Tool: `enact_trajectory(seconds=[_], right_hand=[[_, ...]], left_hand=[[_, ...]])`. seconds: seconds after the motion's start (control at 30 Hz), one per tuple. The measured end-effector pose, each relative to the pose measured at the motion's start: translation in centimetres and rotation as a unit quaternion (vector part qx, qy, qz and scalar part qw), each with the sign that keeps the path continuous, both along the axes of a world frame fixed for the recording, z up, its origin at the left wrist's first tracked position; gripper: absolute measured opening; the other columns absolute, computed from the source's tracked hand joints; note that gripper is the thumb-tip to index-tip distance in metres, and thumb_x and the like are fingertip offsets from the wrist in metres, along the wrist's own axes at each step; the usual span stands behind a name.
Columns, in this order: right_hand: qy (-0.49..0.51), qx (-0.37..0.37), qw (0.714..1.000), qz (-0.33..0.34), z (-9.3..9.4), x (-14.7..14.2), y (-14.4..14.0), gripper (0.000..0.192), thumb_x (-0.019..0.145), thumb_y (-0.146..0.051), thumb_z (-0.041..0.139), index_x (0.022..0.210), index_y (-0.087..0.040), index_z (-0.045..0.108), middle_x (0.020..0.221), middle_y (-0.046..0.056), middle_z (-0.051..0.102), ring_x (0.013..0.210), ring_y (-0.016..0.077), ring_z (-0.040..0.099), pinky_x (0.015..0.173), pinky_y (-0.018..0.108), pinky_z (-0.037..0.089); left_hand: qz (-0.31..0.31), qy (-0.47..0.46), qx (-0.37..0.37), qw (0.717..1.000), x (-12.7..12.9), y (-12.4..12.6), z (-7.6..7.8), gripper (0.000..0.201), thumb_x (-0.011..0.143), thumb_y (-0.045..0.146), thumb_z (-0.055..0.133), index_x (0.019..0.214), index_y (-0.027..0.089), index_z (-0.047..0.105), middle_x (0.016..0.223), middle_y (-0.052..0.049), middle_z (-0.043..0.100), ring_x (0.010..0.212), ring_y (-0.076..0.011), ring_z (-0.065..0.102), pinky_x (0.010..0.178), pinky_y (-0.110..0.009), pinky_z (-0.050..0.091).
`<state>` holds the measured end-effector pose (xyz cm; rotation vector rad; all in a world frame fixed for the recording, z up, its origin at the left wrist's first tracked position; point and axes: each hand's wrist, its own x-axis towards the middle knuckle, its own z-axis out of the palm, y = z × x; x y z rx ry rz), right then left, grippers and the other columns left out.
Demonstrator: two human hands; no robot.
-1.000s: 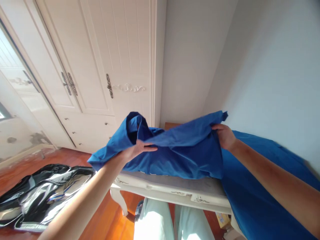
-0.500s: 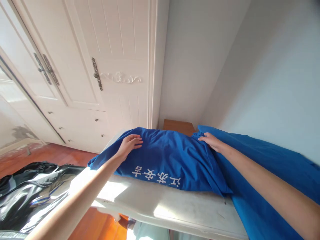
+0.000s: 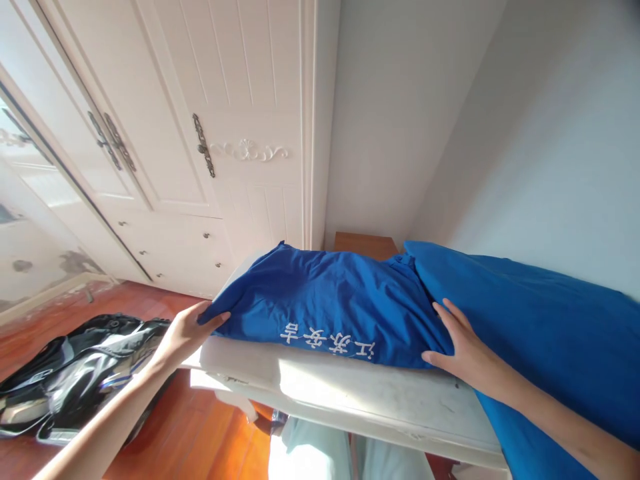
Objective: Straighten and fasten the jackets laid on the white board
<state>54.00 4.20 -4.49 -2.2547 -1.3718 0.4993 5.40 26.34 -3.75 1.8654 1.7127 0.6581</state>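
Note:
A blue shirt (image 3: 325, 287) with white printed characters lies bunched and folded on a long white bench-like surface (image 3: 320, 387). The lettering appears upside down from my side. At the shirt's left end, my left hand (image 3: 193, 330) pinches the corner between thumb and fingers. My right hand (image 3: 457, 343) rests against the shirt's right edge, thumb and fingers spread apart. More blue cloth (image 3: 530, 313) spreads out at the right, beneath and beyond my right forearm; I cannot tell whether it joins the shirt.
A white wardrobe (image 3: 250, 87) with dark metal handles stands beyond the bench. A black bag (image 3: 95, 367) lies on the reddish wooden floor (image 3: 215, 427) at the left. A brown wooden box-like piece (image 3: 365, 245) sits behind the shirt. A grey wall (image 3: 560, 167) borders the right.
My left hand has moved left and down from the shirt's upper side to its left corner. My right hand has left the upper right bunch and come down to the right edge.

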Motion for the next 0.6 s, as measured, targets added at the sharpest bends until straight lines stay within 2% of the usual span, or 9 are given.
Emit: enact_trajectory(seconds=[0.07, 0.17, 0.27, 0.33, 0.4, 0.47, 0.53, 0.6], right_hand=[[0.072, 0.015, 0.997, -0.011, -0.2, -0.2, -1.1, 0.11, 0.066, -0.055, 0.069, 0.16, -0.015, 0.028, 0.169, 0.014, 0.016, 0.152, 0.0378, 0.03, 0.124, 0.046, 0.036], [0.203, -0.021, 0.979, -0.002, -0.2, -0.7, -3.5, 0.112, 0.065, -0.054, 0.072, 0.162, -0.021, 0.026, 0.164, 0.013, 0.032, 0.143, 0.0374, 0.046, 0.113, 0.044, 0.051], [0.251, -0.038, 0.967, -0.016, -0.7, -0.9, -6.2, 0.113, 0.061, -0.054, 0.08, 0.159, -0.024, 0.033, 0.162, 0.012, 0.035, 0.141, 0.0383, 0.049, 0.111, 0.042, 0.053], [0.243, -0.009, 0.969, -0.033, -1.3, -0.8, -7.2, 0.113, 0.059, -0.059, 0.082, 0.157, -0.023, 0.038, 0.162, 0.014, 0.036, 0.141, 0.0409, 0.047, 0.111, 0.044, 0.053], [0.227, 0.017, 0.973, -0.04, -1.7, -0.7, -7.3, 0.118, 0.061, -0.066, 0.082, 0.16, -0.023, 0.034, 0.163, 0.014, 0.034, 0.144, 0.0425, 0.042, 0.114, 0.047, 0.05], [0.211, 0.041, 0.975, -0.057, -1.6, -0.8, -6.3, 0.121, 0.063, -0.071, 0.079, 0.162, -0.023, 0.028, 0.164, 0.012, 0.031, 0.148, 0.0431, 0.035, 0.119, 0.051, 0.044], [0.202, 0.057, 0.973, -0.093, -0.8, -1.1, -4.4, 0.12, 0.064, -0.073, 0.078, 0.162, -0.022, 0.028, 0.165, 0.011, 0.031, 0.151, 0.0422, 0.03, 0.124, 0.053, 0.035], [0.221, 0.066, 0.964, -0.132, 0.5, -1.4, -1.9, 0.113, 0.068, -0.067, 0.08, 0.159, -0.02, 0.032, 0.163, 0.013, 0.034, 0.151, 0.0382, 0.032, 0.127, 0.049, 0.031]], left_hand=[[0.022, -0.012, 0.02, 0.999, -1.4, -1.0, -0.5, 0.051, 0.068, 0.071, 0.063, 0.088, 0.025, 0.071, 0.07, 0.005, 0.069, 0.075, -0.0224, 0.063, 0.067, -0.026, 0.046], [0.036, -0.051, 0.008, 0.998, -4.5, -3.1, -1.6, 0.044, 0.066, 0.071, 0.068, 0.082, 0.03, 0.069, 0.067, 0.008, 0.067, 0.074, -0.0224, 0.064, 0.067, -0.027, 0.048], [0.013, -0.114, -0.076, 0.991, -7.5, -5.8, -2.6, 0.044, 0.061, 0.075, 0.073, 0.084, 0.038, 0.069, 0.078, 0.01, 0.074, 0.086, -0.0257, 0.071, 0.076, -0.031, 0.056], [0.019, -0.137, -0.104, 0.985, -8.6, -7.4, -2.6, 0.053, 0.054, 0.081, 0.072, 0.092, 0.044, 0.07, 0.093, 0.011, 0.078, 0.098, -0.0288, 0.073, 0.085, -0.036, 0.058], [0.033, -0.152, -0.087, 0.984, -8.6, -8.3, -2.0, 0.062, 0.055, 0.087, 0.065, 0.102, 0.047, 0.07, 0.109, 0.011, 0.078, 0.109, -0.0297, 0.071, 0.094, -0.038, 0.057], [0.037, -0.152, -0.07, 0.985, -7.9, -8.3, -0.9, 0.065, 0.063, 0.089, 0.059, 0.11, 0.045, 0.069, 0.115, 0.009, 0.078, 0.115, -0.0287, 0.07, 0.101, -0.037, 0.055], [0.03, -0.141, -0.09, 0.985, -6.6, -7.3, 0.4, 0.071, 0.066, 0.088, 0.06, 0.114, 0.038, 0.069, 0.116, 0.004, 0.078, 0.118, -0.0291, 0.069, 0.104, -0.036, 0.053], [0.023, -0.126, -0.122, 0.984, -4.9, -5.5, 1.6, 0.082, 0.059, 0.088, 0.067, 0.116, 0.029, 0.069, 0.117, -0.002, 0.078, 0.119, -0.0313, 0.068, 0.099, -0.035, 0.056]])
